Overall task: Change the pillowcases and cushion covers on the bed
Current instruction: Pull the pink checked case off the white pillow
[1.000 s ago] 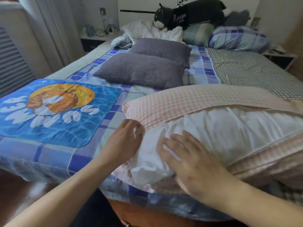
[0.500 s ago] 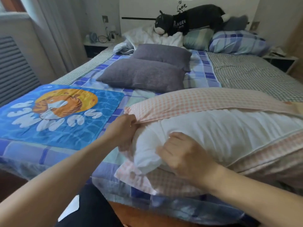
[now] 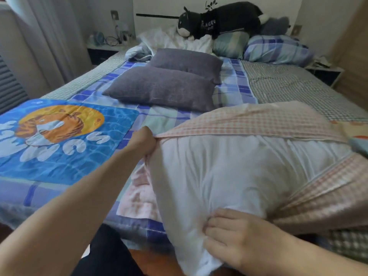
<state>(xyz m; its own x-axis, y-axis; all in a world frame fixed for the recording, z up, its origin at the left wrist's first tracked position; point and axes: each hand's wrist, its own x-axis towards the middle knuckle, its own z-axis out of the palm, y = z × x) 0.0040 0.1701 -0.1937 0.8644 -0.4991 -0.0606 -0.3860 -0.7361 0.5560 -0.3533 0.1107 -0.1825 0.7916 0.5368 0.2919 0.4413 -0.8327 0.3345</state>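
Head cam shows the white pillow (image 3: pixel 229 172) lying at the near edge of the bed (image 3: pixel 288 90), half out of its pink checked pillowcase (image 3: pixel 258 120). Left hand (image 3: pixel 144 141) is fisted on the case's open hem at the pillow's far-left corner. Right hand (image 3: pixel 237 238) has its fingers curled into the pillow's near corner, pinching the white fabric.

If it were me, I'd pin the case with the left and draw the pillow straight toward the near edge, not upward, so the corners don't bunch and jam in the opening. Probably easier to regrip further along the pillow as more comes free.

Can't see much of the pillow's right end; it's cut off by the frame edge and covered by the case. Both gray cushions (image 3: pixel 165 88) sit beyond the pillow; their zips aren't visible.
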